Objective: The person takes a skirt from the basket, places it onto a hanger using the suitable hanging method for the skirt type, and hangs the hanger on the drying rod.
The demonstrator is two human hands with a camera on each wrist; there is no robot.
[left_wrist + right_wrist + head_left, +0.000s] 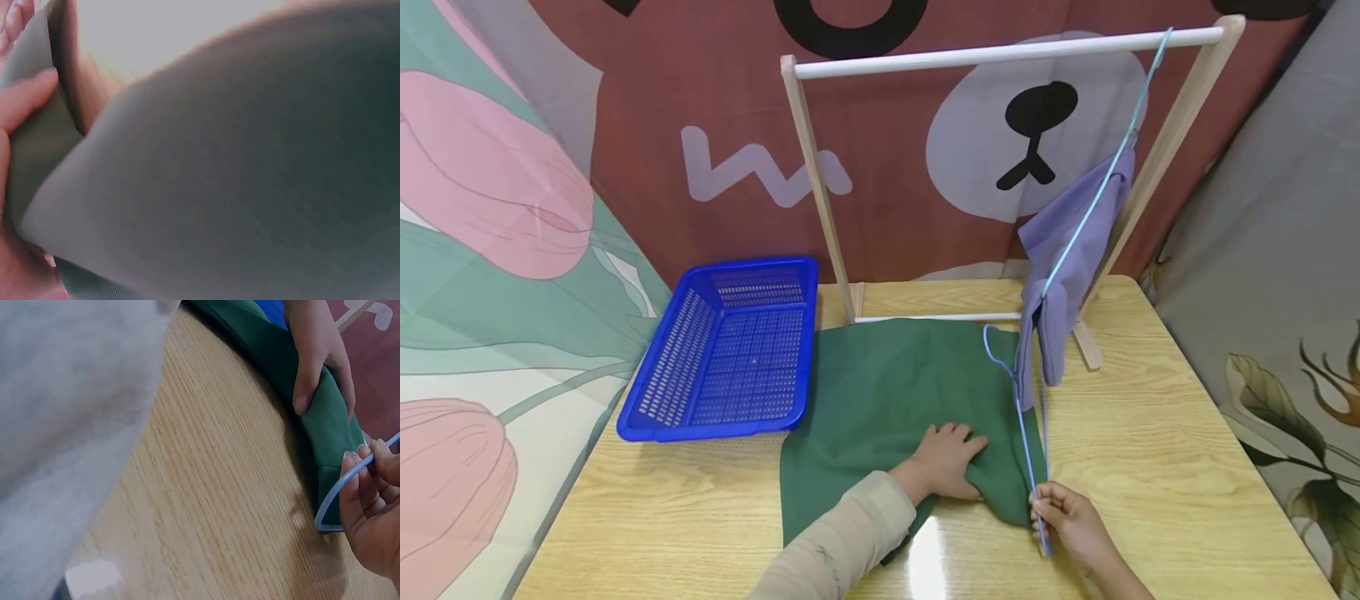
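Note:
A green garment lies spread on the table, its near edge lifted into a fold. My left hand rests on the garment's lower right part, and the fold sits between thumb and fingers. Close by, my right hand pinches one end of a thin periwinkle hanger. The hanger runs along the garment's right edge, hook toward the rack. In the right wrist view, the curved hanger end overlaps the garment's corner. Blurred green cloth fills most of the left wrist view.
A blue plastic basket stands left of the garment. Behind is a rack with a white top bar and wooden posts. From it hangs a purple garment on a turquoise hanger, its lower end close to the periwinkle hanger.

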